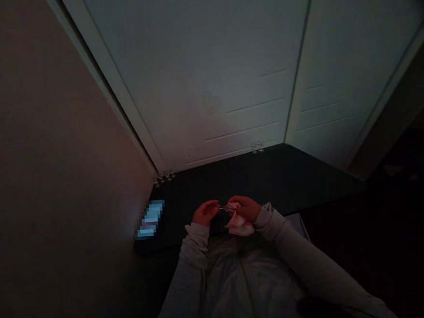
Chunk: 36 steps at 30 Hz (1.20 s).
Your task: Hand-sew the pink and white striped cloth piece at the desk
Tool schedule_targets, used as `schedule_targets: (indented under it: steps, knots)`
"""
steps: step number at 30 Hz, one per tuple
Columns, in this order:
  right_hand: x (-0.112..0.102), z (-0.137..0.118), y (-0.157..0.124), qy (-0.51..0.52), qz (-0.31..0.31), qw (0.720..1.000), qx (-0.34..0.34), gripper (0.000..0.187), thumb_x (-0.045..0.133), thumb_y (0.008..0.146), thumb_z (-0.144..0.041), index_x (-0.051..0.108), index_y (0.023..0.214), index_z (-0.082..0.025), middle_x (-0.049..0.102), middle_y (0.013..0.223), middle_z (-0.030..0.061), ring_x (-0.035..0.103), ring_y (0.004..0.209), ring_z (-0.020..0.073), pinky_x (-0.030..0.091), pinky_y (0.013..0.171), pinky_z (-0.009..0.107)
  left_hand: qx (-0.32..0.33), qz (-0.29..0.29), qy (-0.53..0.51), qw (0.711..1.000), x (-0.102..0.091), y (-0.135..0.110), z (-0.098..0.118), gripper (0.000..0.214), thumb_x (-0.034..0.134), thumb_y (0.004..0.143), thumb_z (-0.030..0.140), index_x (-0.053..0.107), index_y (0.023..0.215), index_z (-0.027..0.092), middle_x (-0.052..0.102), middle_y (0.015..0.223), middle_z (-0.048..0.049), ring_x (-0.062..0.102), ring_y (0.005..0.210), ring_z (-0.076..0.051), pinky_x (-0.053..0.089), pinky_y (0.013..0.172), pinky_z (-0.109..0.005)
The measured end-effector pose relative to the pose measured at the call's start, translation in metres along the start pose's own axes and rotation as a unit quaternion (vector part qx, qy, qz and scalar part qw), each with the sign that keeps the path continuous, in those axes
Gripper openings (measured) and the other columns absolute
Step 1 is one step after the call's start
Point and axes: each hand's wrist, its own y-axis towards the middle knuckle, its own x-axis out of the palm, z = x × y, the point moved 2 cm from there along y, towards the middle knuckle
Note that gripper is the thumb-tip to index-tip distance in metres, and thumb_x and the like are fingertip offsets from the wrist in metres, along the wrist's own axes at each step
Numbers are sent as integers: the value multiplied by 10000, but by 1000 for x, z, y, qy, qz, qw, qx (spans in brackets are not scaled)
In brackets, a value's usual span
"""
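My left hand [206,212] is closed in a pinch on one end of a small, clear stemmed glass [221,208]. Its thin shiny stem spans the gap between my hands. My right hand [247,209] is wrapped around a crumpled white-pink tissue [240,225], which is pressed against the other end of the glass and hangs down below my fingers. The dim light and the tissue hide much of the glass. Both hands are just above the near edge of the dark table [206,181].
Several small clear glasses [164,178] stand at the table's back left corner. More clear glasses [257,147] are by the white panel [208,57] at the back. A lit, pixelated screen [151,220] lies at the left, beside the wall [91,196].
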Motion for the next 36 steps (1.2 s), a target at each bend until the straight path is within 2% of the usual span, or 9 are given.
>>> schedule_targets:
  steps: [8,16,22,27,31,36]
  knots:
    - [1,-6,-1,97,-33,995,5,247,444,632,-159,563,848,-143,596,807,34,534,738,133,402,697,269,2,-21,-4,1000,-2,3,-5,371,709,462,215,588,804,135,642,805,-60,582,805,-177,399,816,-358]
    - [-3,-4,-1,65,-21,998,5,292,420,603,-97,579,842,-150,603,801,28,539,745,139,407,695,266,8,-24,-14,1000,-4,5,-9,375,705,469,183,579,820,143,624,850,-47,577,819,-171,411,801,-341]
    - [-5,-7,0,32,5,999,6,323,395,564,-53,588,804,-151,600,790,22,533,753,137,400,700,259,0,-17,27,999,-3,5,-5,380,701,476,225,585,828,138,622,843,-53,566,819,-169,411,797,-332]
    - [-5,-6,0,31,16,999,7,279,426,583,-85,589,800,-150,597,798,25,532,750,139,401,689,257,-25,-11,56,998,2,2,-1,392,649,536,346,570,853,130,609,817,-57,565,705,-143,453,605,-266]
    - [-6,-8,-1,41,19,999,-7,287,423,562,-67,587,782,-149,596,803,27,528,771,143,392,714,262,-30,-11,119,992,7,0,3,403,592,585,403,556,859,110,587,643,-24,514,511,-90,392,444,-209]
    - [-6,-9,-1,57,16,998,-13,308,406,547,-46,583,779,-147,595,809,26,530,779,142,387,731,265,-41,-17,150,988,9,0,5,384,566,611,405,552,852,107,528,510,21,458,422,-70,356,404,-202]
